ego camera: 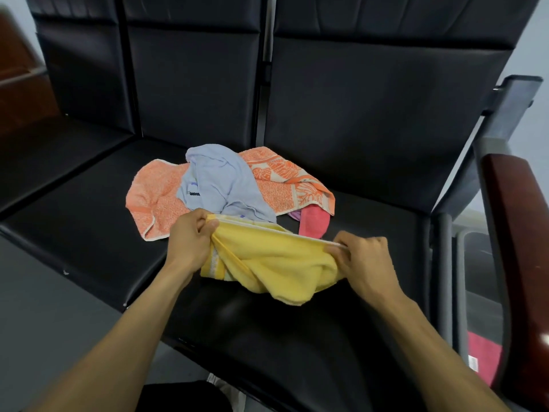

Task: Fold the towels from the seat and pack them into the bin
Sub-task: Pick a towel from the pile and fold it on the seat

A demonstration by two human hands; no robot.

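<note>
My hands: left hand and right hand pinch the fluffy yellow towel taut along its hem.
Towel: over the seat front edge.
Behind: crumpled orange towel, pale blue towel, perhaps a pink cloth.

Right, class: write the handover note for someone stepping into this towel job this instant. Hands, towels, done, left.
Left hand and right hand each pinch the top edge of the yellow towel, stretched between them above the black seat.
Unfolded on the seat behind: lavender towel over the orange towel, pink towel poking out beneath.
Done: no folded towel in sight.
Left: fold all four and pack them; no bin can be made out in this view.
</note>
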